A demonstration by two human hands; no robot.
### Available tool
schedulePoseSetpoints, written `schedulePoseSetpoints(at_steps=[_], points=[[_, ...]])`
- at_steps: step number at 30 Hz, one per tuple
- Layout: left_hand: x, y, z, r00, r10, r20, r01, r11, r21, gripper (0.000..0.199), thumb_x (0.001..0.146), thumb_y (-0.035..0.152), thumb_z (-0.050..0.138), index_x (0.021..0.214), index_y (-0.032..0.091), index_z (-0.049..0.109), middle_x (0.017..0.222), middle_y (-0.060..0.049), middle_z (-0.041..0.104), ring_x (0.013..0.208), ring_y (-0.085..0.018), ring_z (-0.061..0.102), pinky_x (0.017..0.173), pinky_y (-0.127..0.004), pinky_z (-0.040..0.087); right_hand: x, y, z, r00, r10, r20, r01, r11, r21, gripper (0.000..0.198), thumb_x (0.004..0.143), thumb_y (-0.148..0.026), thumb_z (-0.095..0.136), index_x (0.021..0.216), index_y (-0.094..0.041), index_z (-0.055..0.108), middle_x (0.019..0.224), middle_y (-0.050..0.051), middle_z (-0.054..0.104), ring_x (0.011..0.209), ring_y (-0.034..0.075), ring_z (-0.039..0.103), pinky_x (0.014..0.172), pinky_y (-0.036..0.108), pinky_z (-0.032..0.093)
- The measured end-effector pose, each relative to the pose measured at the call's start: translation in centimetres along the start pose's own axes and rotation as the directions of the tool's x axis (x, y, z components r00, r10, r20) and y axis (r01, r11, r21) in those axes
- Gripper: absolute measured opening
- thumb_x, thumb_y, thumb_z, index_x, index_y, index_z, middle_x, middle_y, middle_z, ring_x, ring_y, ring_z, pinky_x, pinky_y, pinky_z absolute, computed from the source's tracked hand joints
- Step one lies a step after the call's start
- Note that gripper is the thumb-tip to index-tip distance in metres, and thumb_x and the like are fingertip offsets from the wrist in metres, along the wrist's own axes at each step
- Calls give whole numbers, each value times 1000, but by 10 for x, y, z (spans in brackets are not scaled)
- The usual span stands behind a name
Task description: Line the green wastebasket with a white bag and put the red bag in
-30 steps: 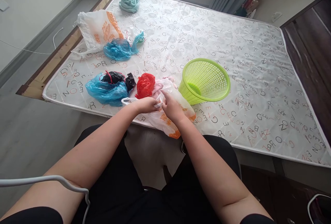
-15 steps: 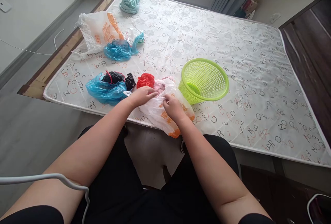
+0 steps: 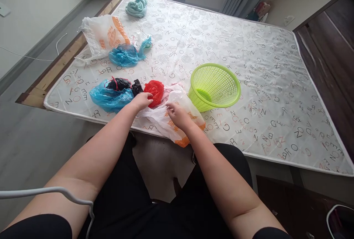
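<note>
My left hand point(image 3: 142, 101) is at the left side of a crumpled red plastic bag point(image 3: 155, 91), its thumb and fingers closed on the bag's near edge. My right hand point(image 3: 178, 115) hovers over a white plastic bag with orange print point(image 3: 184, 102), fingers curled but apart, with nothing visible in them. Pink cloth point(image 3: 167, 91) shows behind the white bag's mouth. Left of my left hand lies a blue plastic bag point(image 3: 106, 99) with a black plastic bag point(image 3: 120, 84) bunched on it. A green mesh basket point(image 3: 215, 84) stands tilted, right of the white bag.
Everything lies on a letter-printed mattress point(image 3: 265, 117). Farther back are another white-and-orange bag point(image 3: 103, 34), a blue bag point(image 3: 124, 55) and a rolled mint-green cloth point(image 3: 136, 7). A wooden bed rail point(image 3: 52, 75) runs along the left. A pale cable point(image 3: 49, 191) crosses my left arm.
My left hand has moved left from the white bag's opening to the red bag. My right hand has loosened from the white bag's edge. More of the red bag shows.
</note>
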State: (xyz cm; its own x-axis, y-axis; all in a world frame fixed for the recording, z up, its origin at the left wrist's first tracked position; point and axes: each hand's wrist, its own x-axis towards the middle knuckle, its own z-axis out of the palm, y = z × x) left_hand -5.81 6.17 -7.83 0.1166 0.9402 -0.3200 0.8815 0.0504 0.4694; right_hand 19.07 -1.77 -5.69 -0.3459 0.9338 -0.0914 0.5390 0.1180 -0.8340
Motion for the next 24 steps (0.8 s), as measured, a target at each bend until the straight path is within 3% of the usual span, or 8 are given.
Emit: schedulePoseSetpoints(at_steps=[5,11,16,24], points=[[0,2,-1,1000,13,-28,-13,1000,-6,29,86,27,63,104,18,84,106,-12,81,103,-27,74,93,-30,53,-2,-3,-2,999,32,16,-32,999,-20,34,99,-22,52,129,-21,68,111,8,73,100,20,68,93,35,54],[-4,4,-6,991,-106,-82,100,992,-81,23,80,28,67,89,16,85,84,-11,80,87,-26,74,81,-29,53,-1,-6,-1,998,43,39,-42,999,-21,34,99,-22,53,130,-22,68,108,6,74,100,20,68,95,36,54],[-5,6,-11,976,-170,-139,153,980,-128,22,80,23,65,87,16,85,86,-12,80,84,-27,74,81,-32,53,-1,-6,0,997,51,52,-50,998,-23,34,99,-21,53,130,-22,68,109,6,75,101,20,68,96,35,54],[-5,12,-17,943,-188,-273,130,968,-215,26,86,24,64,102,16,82,108,-13,82,98,-27,75,89,-31,54,0,-4,2,996,42,75,-39,998,-44,33,99,-21,54,129,-22,68,118,8,75,106,21,70,95,35,55]])
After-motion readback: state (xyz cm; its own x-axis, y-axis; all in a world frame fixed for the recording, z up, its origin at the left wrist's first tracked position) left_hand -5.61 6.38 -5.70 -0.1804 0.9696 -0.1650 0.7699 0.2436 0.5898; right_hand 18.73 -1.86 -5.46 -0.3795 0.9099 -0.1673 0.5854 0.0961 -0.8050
